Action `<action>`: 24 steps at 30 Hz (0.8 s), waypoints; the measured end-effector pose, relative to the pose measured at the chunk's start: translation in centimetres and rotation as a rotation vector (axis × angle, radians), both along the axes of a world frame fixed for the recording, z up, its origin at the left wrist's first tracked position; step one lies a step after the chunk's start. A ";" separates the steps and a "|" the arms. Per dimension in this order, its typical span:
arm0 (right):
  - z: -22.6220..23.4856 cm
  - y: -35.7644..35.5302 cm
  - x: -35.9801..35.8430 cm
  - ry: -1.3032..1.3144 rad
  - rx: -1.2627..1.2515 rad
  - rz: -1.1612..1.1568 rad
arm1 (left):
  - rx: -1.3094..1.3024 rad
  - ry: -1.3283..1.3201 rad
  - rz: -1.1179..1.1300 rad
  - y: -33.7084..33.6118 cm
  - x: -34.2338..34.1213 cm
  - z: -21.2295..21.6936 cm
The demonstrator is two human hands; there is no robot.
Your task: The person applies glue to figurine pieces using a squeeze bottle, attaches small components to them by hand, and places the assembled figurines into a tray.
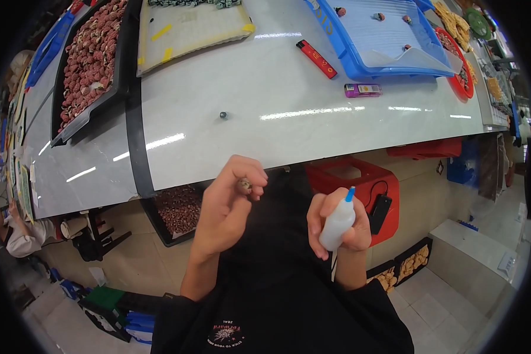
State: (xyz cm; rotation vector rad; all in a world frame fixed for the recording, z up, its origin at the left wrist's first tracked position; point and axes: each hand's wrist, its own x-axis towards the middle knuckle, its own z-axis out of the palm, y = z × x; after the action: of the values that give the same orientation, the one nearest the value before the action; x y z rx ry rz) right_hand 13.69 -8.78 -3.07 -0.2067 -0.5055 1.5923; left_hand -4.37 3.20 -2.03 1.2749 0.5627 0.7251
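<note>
My left hand (pixel 227 206) is raised below the table's front edge and pinches a small round brownish bead (pixel 244 186) between thumb and fingertips. To its right, my right hand (pixel 336 227) grips a small white squeeze bottle (pixel 337 223) with a blue nozzle tip pointing up and slightly toward the bead. The two hands are apart, with a gap of dark clothing between them.
On the grey-white table (pixel 265 118) lie a red lighter (pixel 317 59), a purple lighter (pixel 363 90) and a tiny dark bead (pixel 222 115). A blue tray (pixel 383 38), a yellow-edged tray (pixel 189 26) and a black tray of reddish beads (pixel 91 56) stand farther back. A red stool (pixel 360 180) is underneath.
</note>
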 end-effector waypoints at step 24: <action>1.8 1.3 -2.2 -1.253 -0.243 -0.513 | -0.318 -0.233 0.140 1.0 -3.1 -1.7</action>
State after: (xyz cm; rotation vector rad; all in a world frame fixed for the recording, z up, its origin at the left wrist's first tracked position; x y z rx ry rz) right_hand 11.50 -7.47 -1.27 -1.4403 -1.0872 0.8535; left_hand -7.45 4.19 -3.70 0.8502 0.5546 0.8502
